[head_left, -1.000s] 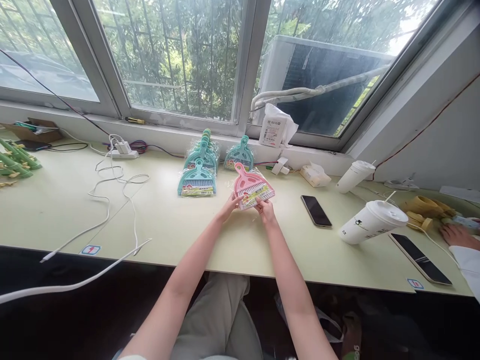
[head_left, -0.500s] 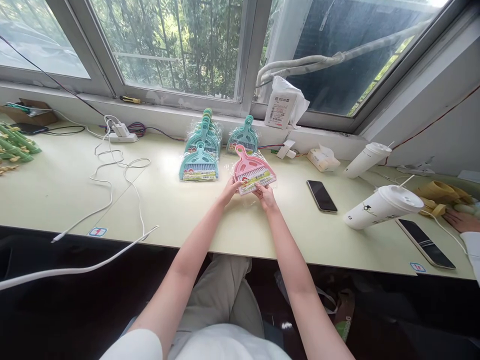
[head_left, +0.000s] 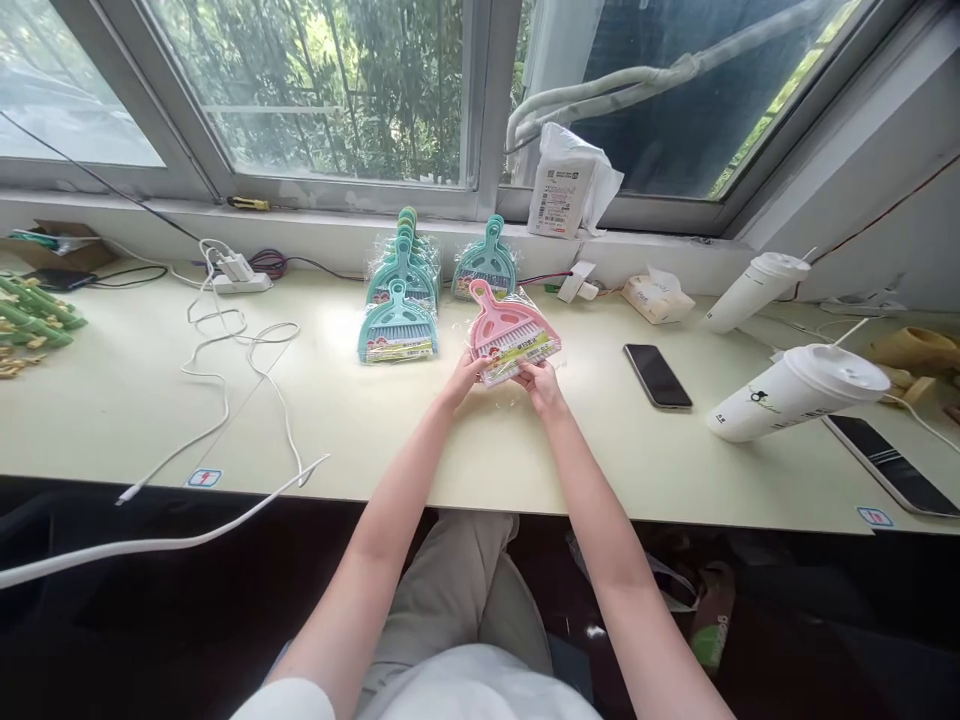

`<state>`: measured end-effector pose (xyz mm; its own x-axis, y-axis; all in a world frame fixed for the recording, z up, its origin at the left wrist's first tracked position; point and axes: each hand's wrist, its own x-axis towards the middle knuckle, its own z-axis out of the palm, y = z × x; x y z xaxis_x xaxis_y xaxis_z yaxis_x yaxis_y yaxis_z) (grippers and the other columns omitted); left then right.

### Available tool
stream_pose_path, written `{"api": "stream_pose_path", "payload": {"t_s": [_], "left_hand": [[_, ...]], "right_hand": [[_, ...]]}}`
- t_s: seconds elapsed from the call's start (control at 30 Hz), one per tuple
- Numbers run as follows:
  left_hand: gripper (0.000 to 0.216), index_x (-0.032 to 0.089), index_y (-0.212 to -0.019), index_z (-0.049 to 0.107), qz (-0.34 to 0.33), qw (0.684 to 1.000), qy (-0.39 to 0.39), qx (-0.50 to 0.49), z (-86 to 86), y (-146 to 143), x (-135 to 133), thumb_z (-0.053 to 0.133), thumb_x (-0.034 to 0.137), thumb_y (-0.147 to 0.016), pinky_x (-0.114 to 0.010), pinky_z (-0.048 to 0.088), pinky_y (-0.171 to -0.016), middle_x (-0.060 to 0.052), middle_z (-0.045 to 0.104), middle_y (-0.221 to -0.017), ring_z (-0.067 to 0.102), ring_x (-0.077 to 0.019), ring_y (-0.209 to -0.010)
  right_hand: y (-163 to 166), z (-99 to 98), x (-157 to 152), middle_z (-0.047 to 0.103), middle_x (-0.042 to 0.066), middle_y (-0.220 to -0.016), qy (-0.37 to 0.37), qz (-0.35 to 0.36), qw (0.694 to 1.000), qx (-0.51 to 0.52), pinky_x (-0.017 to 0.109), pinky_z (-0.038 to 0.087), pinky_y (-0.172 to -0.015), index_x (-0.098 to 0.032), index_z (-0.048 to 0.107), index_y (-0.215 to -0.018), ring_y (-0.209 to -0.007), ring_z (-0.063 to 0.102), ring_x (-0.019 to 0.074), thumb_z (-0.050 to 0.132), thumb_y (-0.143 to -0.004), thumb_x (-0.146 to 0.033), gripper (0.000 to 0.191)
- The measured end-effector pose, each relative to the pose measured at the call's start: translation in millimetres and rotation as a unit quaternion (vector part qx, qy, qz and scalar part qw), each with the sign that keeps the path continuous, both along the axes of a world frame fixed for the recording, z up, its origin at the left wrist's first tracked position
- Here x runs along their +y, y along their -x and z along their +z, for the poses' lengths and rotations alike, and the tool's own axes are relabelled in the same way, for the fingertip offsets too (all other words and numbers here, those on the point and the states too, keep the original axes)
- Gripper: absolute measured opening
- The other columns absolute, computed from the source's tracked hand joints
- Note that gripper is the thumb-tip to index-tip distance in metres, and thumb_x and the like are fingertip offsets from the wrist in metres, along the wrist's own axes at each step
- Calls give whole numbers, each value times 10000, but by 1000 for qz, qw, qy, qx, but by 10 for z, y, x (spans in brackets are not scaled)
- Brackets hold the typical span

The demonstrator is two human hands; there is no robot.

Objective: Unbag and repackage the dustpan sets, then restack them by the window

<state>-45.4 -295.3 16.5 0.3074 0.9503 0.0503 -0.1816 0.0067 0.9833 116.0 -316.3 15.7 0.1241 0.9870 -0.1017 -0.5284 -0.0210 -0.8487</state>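
Note:
Both my hands hold a pink mini dustpan-and-brush set (head_left: pixel 510 335) in a clear plastic wrapper, just above the pale green table (head_left: pixel 375 430). My left hand (head_left: pixel 461 375) pinches its lower left edge and my right hand (head_left: pixel 540 382) pinches its lower right edge. Left of it lies a row of several teal dustpan sets (head_left: pixel 397 325), overlapping toward the window. One more teal set (head_left: pixel 486 265) stands behind the pink one, near the sill.
White cables (head_left: pixel 225 370) and a power strip (head_left: pixel 240 280) lie at left, with green items (head_left: pixel 34 320) at the far left. To the right are a black phone (head_left: pixel 658 375), two white cups (head_left: pixel 795 405) on their sides, a tissue pack (head_left: pixel 656 297) and a second phone (head_left: pixel 889 460).
The camera tilted down and shifted a little; the other person's hand at the far right has left the view. My hands still hold the pink set in nearly the same place.

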Motion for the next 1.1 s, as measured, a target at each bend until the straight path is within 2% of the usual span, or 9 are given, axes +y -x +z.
{"api": "stream_pose_path", "payload": {"t_s": [0.23,0.37,0.43,0.6,0.77,0.97,1.1], "left_hand": [[571,178,-1239,511,2,999,10,-44,127,28,-39,636,379,-719,-361,525,-778,-111,624,-1189,622,-253,-1003],[657,219,-1333,400,-53,993,59,-85,212,-17,-124,612,431,-749,-396,552,-737,-120,601,-1234,659,-237,-885],[628,218,-1319,416,-76,990,55,-102,206,-36,-134,612,402,-752,-410,550,-765,-118,597,-1242,658,-234,-887],[506,146,-1177,553,-15,996,38,-83,122,-22,-70,617,301,-700,-399,526,-801,-117,649,-1142,641,-251,-935],[422,144,-1073,630,36,998,-15,-57,67,0,-44,611,318,-689,-389,471,-888,-90,677,-1090,610,-263,-1025],[449,148,-1041,639,29,997,17,-71,54,-17,-42,676,342,-637,-367,491,-802,-93,689,-1043,641,-251,-937],[455,149,-1052,626,32,998,20,-58,46,-26,-21,678,340,-641,-358,499,-791,-97,683,-1062,635,-254,-959]], "right_hand": [[43,60,-25,731,41,-897,-27,2,1000,7,301,594,-738,-161,628,-886,-788,702,178,727,-689,-149,220],[49,73,-28,728,46,-930,-39,-20,999,8,310,599,-724,-166,637,-911,-819,700,200,774,-631,-192,313],[52,71,-13,727,53,-926,-52,-31,998,9,327,601,-733,-158,643,-907,-816,699,207,784,-620,-214,325],[84,87,-16,724,41,-891,-60,-33,998,-4,345,605,-730,-154,648,-876,-781,697,197,777,-619,-213,294],[105,63,-25,717,42,-959,-47,-28,998,5,340,600,-761,-168,629,-886,-824,697,188,769,-635,-209,290],[81,34,-10,721,33,-930,-47,-30,998,10,344,602,-760,-175,627,-895,-818,698,191,783,-610,-199,326],[66,30,-6,724,25,-911,-55,-26,998,19,339,608,-743,-178,628,-901,-807,700,192,788,-602,-200,339]]}}
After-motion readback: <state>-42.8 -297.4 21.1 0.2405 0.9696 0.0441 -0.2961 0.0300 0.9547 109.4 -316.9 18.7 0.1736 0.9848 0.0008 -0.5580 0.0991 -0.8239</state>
